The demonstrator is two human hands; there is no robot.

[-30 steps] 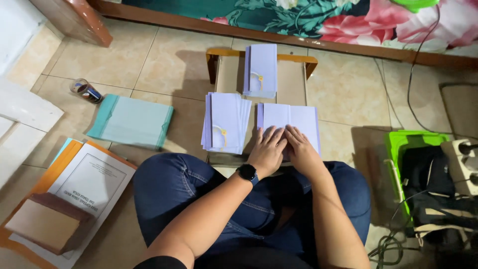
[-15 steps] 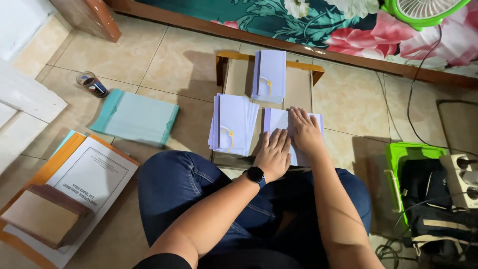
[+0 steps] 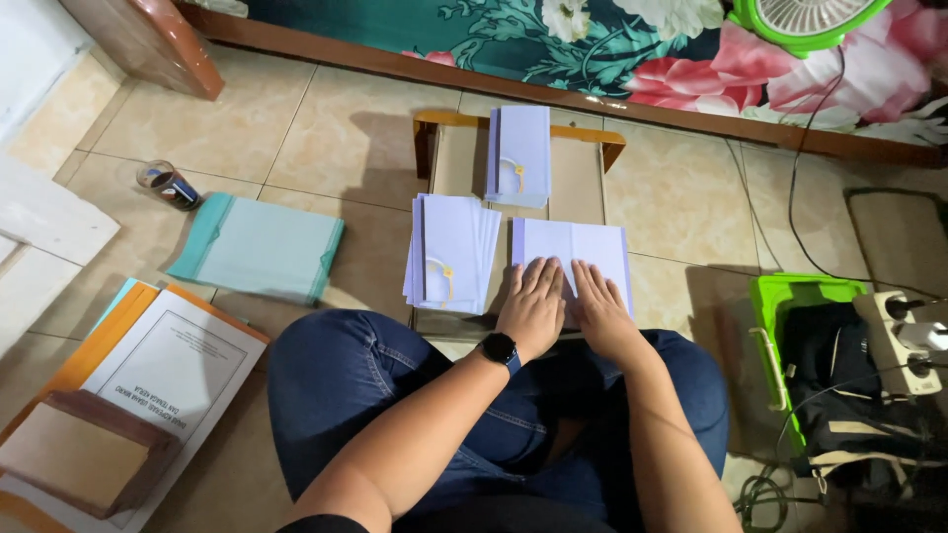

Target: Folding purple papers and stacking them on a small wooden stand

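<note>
We see both hands pressed flat, side by side, on a pale lilac folded sheet (image 3: 571, 247) lying on the low wooden tabletop (image 3: 588, 178); the left hand (image 3: 533, 308) and right hand (image 3: 600, 308) have fingers (image 3: 541, 278) straight, close together, gripping nothing; the sheet's long axis runs left to right, extending beyond the fingertips, equally near both hands; a lilac stack (image 3: 449, 252) lies just left.

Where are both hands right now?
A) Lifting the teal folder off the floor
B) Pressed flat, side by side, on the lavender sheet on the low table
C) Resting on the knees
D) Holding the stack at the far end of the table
B: the left hand and right hand lie palm-down, side by side, on the lavender sheet at the near end of the low table.
</note>
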